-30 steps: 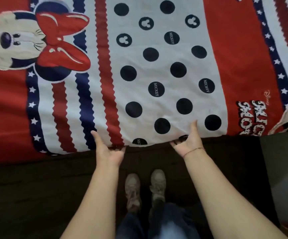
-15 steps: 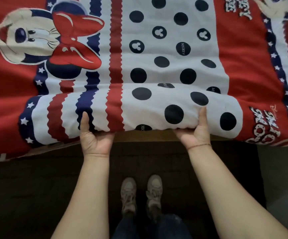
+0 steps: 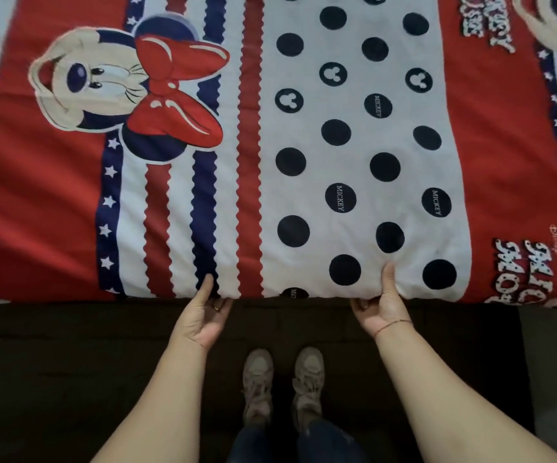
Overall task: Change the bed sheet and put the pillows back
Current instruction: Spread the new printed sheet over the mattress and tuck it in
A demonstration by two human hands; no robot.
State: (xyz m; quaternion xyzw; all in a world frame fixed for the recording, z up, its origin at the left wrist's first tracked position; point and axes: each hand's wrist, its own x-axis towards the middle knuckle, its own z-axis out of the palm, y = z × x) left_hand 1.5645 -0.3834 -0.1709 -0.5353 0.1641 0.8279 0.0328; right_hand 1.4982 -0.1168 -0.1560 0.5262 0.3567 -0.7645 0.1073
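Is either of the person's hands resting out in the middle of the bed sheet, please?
No, the left hand and the right hand both pinch the bed sheet at its near edge, thumbs on top.

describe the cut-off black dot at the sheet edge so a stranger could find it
Start at the bed sheet, in its white panel of black dots. Follow the near edge between the left hand and right hand. The dot there is the only one half hidden at that edge, its white lettering cut short.
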